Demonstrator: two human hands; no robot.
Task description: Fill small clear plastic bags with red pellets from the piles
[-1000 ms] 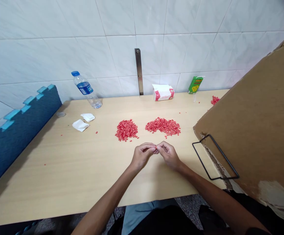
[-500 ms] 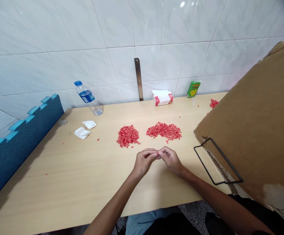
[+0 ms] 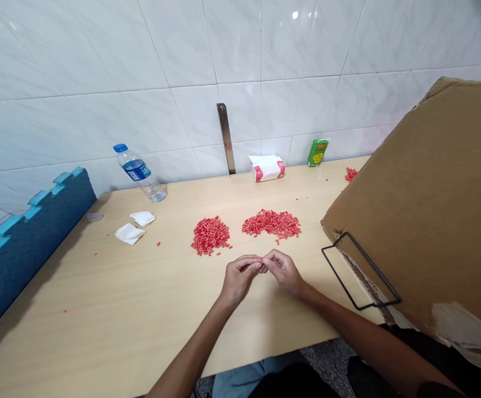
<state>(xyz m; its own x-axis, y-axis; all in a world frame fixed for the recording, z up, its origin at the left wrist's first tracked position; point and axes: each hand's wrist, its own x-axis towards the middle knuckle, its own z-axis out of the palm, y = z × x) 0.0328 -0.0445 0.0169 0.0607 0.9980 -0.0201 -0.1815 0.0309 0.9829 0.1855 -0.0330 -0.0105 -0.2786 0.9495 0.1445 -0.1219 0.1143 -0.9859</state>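
My left hand and my right hand meet fingertip to fingertip just above the table, both closed in a pinch. Between them shows a bit of a small red piece, mostly covered by the fingers. It looks like the short red cylinders in the piles. Beyond my left hand lies a rounded pile of red pieces. A wider pile of red pieces spreads out beyond my right hand, with a few strays at its near edge.
Along the tiled wall stand a water bottle, a tissue pack and a green drink carton. White paper scraps lie at left. A blue foam mat borders the left; a large cardboard sheet with a black wire frame blocks the right.
The whole view has shifted slightly, so the table things appear a little further left. My hands keep the same pinch around the small red piece.
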